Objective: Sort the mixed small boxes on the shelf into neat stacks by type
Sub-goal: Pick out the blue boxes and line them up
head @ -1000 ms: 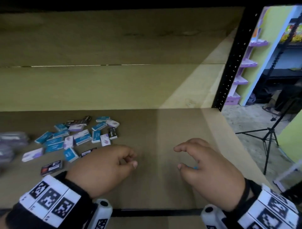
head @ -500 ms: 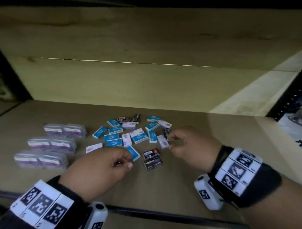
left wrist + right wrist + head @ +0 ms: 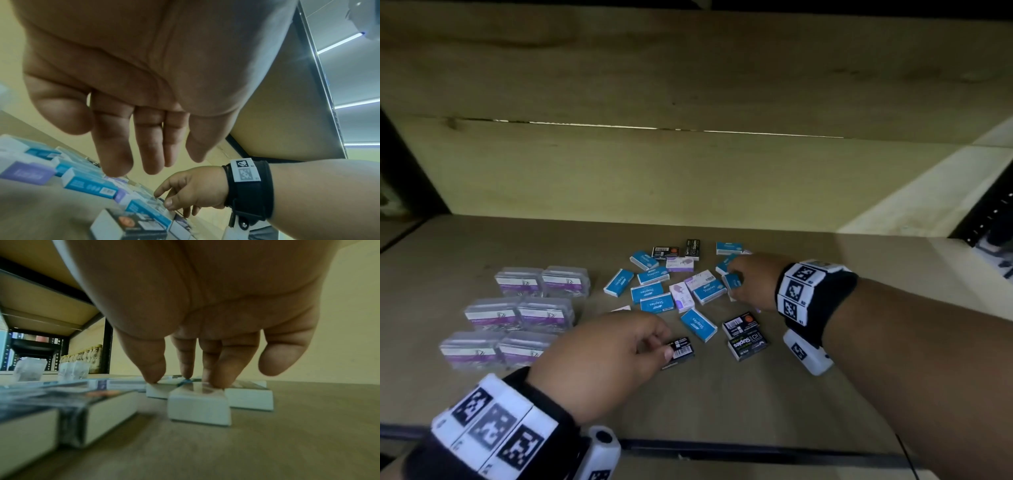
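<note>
Small boxes lie mixed on the wooden shelf (image 3: 722, 404): blue staple boxes (image 3: 654, 294), purple-and-white boxes (image 3: 681, 296) and black boxes (image 3: 744, 334). My left hand (image 3: 664, 346) hovers with relaxed fingers (image 3: 115, 162) just over one black box (image 3: 681, 350), which lies flat on the shelf (image 3: 127, 225); it holds nothing. My right hand (image 3: 736, 284) reaches into the right side of the pile. Its fairly straight fingertips (image 3: 213, 378) press down on the top of a flat blue box (image 3: 732, 281) with a white end (image 3: 198, 405).
Several clear plastic cases with purple labels (image 3: 517, 315) stand in rows at the left. The shelf's back wall is close behind the pile. A black upright post (image 3: 989, 212) bounds the shelf at the right. Bare board lies between the pile and the front edge.
The head view swung left from the shelf's right end to the pile. My right hand travelled left onto the blue box. My left hand stayed low by the black box.
</note>
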